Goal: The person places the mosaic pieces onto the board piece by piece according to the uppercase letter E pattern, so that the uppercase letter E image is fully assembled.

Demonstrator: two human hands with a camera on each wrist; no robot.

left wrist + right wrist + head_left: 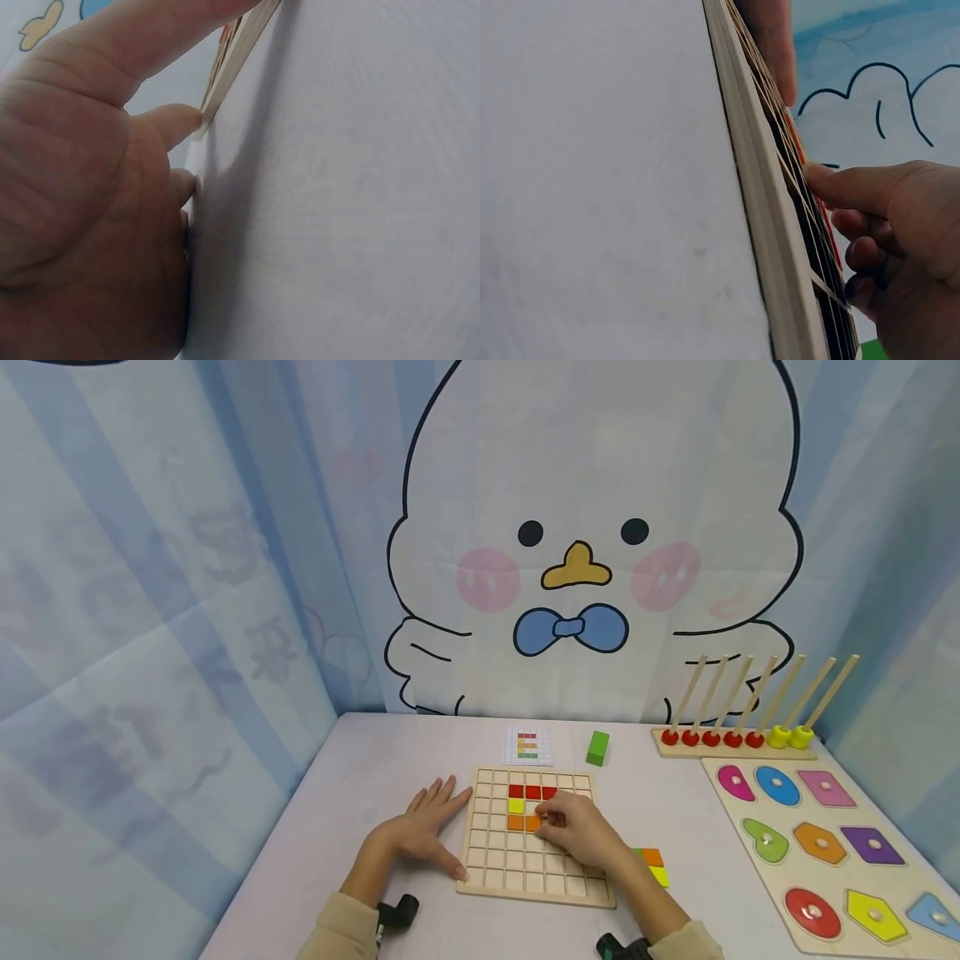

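A wooden grid board (497, 860) lies flat before me. Red tiles (532, 792) form a row in it, with a yellow tile (516, 806) below and orange tiles (516, 822) under that. My left hand (423, 827) spreads its fingers on the table, its thumb and index finger touching the board's left edge. Over the board, my right hand (581, 831) has bent fingers, with thumb and fingertips close together beside the orange tiles. In the right wrist view its thumb (847, 184) reaches the board's surface; whether a tile is between the fingers is hidden.
A pattern card (528, 747) and a green block (597, 748) lie behind the board. More coloured tiles (654, 860) are partly covered by my right forearm. At right stand a peg-and-bead rack (735, 752) and a shape puzzle board (776, 885). A printed curtain hangs behind.
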